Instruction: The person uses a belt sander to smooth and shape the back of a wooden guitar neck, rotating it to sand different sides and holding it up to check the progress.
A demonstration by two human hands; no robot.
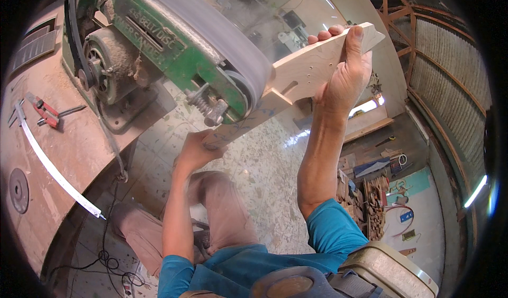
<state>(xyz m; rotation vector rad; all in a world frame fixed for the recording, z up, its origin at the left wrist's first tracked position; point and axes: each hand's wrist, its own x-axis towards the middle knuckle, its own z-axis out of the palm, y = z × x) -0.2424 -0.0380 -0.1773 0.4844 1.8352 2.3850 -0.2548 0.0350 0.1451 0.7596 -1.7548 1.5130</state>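
Note:
A pale wooden board (308, 71) with several small holes and a slot slants against the rounded end of the sanding belt (255, 60), which is blurred. My right hand (346, 75) grips its upper end, the thumb lying on the near face and fingertips showing over the far edge. At the lower end, where blue curling lines are drawn on the wood, my left hand (197, 149) is closed round the piece; its fingers are partly hidden. The green belt sander (182, 60) covers part of the board's middle from view.
On the dusty workbench (69, 144) at left lie a red-handled tool (46, 111), a metal ruler (55, 173) and a dark disc (19, 190). Black cable (108, 263) loops across the floor. Scrap wood (374, 202) is stacked at right.

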